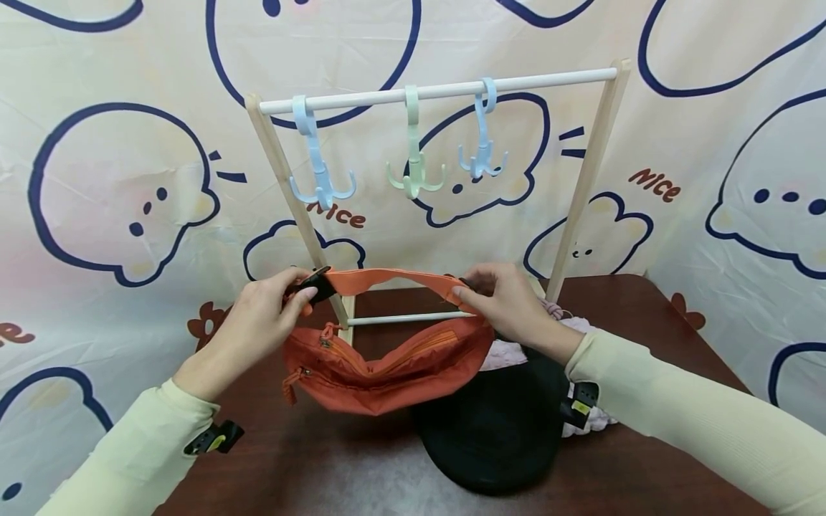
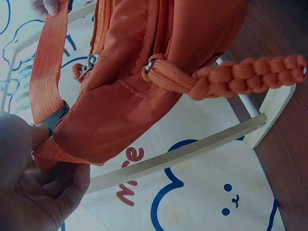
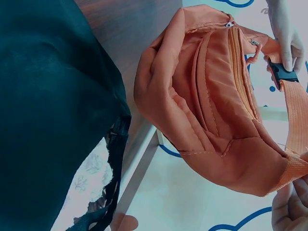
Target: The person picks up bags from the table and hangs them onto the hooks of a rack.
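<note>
An orange-red waist bag (image 1: 400,376) hangs between the two hands, above the table. Its zips face up, and a braided cord pull (image 2: 240,77) dangles from one of them. My left hand (image 1: 266,304) pinches the black buckle (image 1: 320,285) at the strap's left end. At the other end, my right hand (image 1: 506,301) grips the orange strap (image 1: 393,276) close to the bag's corner; its fingers (image 3: 286,207) show only partly in the right wrist view. The strap stretches between the hands, over the bag's top.
Behind the bag stands a wooden rack with a white rail (image 1: 387,97). From it hang two blue hooks (image 1: 319,161) (image 1: 482,136) and one green hook (image 1: 413,154). A dark, round fabric item (image 1: 490,430) and pale lilac cloth (image 1: 503,356) lie on the brown table (image 1: 290,459).
</note>
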`<state>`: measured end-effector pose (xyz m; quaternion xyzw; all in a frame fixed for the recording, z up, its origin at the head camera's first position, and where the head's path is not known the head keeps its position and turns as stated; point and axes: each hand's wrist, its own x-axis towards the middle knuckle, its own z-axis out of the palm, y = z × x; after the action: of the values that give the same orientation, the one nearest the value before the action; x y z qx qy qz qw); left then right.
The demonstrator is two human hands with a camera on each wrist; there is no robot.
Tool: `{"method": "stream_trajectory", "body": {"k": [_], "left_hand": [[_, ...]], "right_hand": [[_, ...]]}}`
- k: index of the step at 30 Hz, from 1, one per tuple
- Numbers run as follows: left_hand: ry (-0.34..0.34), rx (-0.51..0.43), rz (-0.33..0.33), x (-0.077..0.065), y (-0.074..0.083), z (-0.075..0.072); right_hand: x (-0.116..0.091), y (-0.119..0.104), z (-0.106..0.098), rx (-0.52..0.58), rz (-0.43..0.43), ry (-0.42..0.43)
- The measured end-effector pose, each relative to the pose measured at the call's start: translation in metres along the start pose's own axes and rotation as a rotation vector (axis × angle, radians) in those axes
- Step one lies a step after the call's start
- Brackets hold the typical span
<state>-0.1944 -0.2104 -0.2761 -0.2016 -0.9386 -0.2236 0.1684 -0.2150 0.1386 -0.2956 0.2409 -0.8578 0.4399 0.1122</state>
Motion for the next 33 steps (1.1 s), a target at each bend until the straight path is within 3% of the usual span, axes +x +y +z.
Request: {"method": "stream_trajectory", "body": {"k": [16, 23, 33], "left_hand": [[0.068, -0.014, -0.009, 0.001, 0.004, -0.006], [0.118, -0.002, 0.027, 0.004, 0.004, -0.013], [0.138, -0.004, 0.02, 0.003, 0.002, -0.019]], "right_hand": [[0.007, -0.007, -0.002, 0.059, 0.003, -0.003], [0.011, -0.013, -0.001, 0.033, -0.009, 0.022], [0.016, -0.023, -0.001, 0.071, -0.03, 0.028]]}}
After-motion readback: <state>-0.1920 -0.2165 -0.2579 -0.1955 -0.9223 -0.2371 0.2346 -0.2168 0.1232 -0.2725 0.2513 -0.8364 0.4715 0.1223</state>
